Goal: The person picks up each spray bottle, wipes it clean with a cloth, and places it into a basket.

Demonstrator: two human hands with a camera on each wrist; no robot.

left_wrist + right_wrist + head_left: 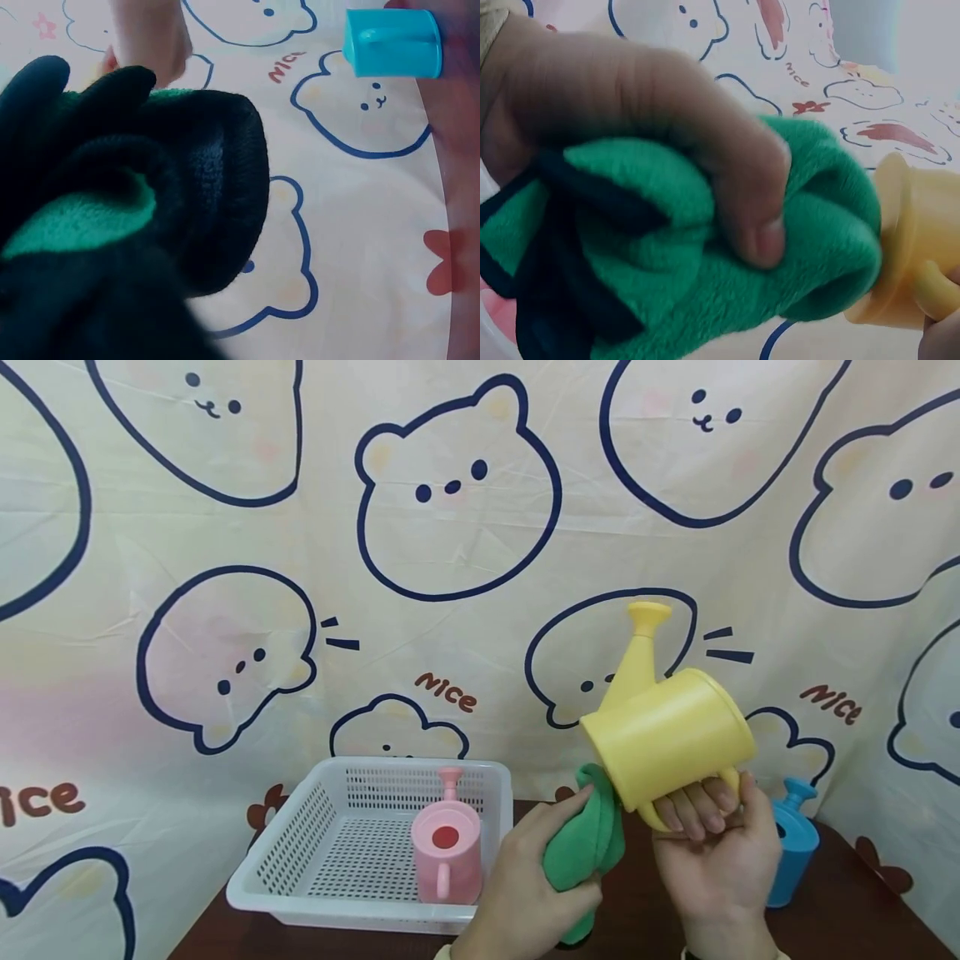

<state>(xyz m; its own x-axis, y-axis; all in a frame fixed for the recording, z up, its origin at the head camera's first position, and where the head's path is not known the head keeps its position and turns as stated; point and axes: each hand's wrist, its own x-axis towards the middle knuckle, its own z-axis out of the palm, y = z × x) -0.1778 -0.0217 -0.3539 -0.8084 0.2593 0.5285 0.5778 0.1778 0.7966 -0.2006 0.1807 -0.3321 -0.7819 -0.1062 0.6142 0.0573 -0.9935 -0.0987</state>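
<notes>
In the head view my left hand [525, 877] grips a bunched green cloth [588, 839] with dark edging. My right hand [716, 852] has its fingers curled round the handle of a yellow watering can [671, 735], held in the air on its side. The can's spout points up, and its base faces left toward the cloth. Seen from the right wrist, the cloth [817, 225] meets the base edge of the yellow can [926, 225]. The left wrist view is dark; the fingers and cloth [82, 221] fill its left side.
A white plastic basket [255, 893] stands on the dark table at left, with a pink watering can [447, 864] in it. A blue watering can [795, 852] stands right of my right hand, partly hidden. Behind hangs a curtain [457, 552] printed with cartoon animals.
</notes>
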